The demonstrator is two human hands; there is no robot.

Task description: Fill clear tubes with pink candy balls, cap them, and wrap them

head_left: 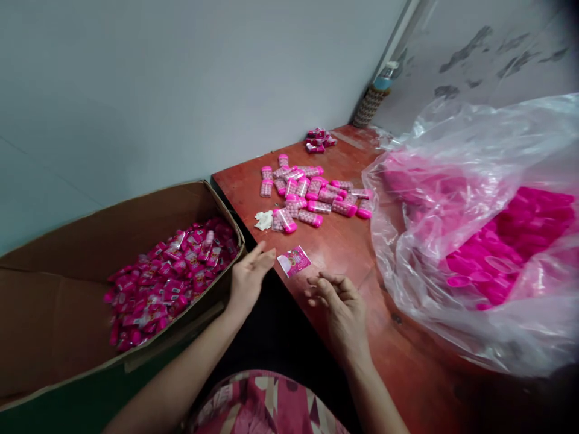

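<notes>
My left hand [248, 278] hovers between the cardboard box and the table's near edge, fingers stretched out and nothing in them. Just beyond its fingertips a flat pink printed wrapper [294, 261] lies on the red table [332, 253]. Nearer to me and right of the wrapper is my right hand [342, 304], its fingers loosely curled but apart; I see nothing held. Several small clear tubes with pink ends [310, 218], filled with pale pink beads, lie in a loose group behind the wrapper. A torn white scrap [263, 220] rests beside them.
At left stands an open cardboard box [49, 319] holding many pink wrapped packets [167, 283]. A large clear plastic bag [407, 289] of pink plastic parts [488, 265] covers the table's right side. More pink packets [319, 140] and a bottle [377, 90] are near the wall.
</notes>
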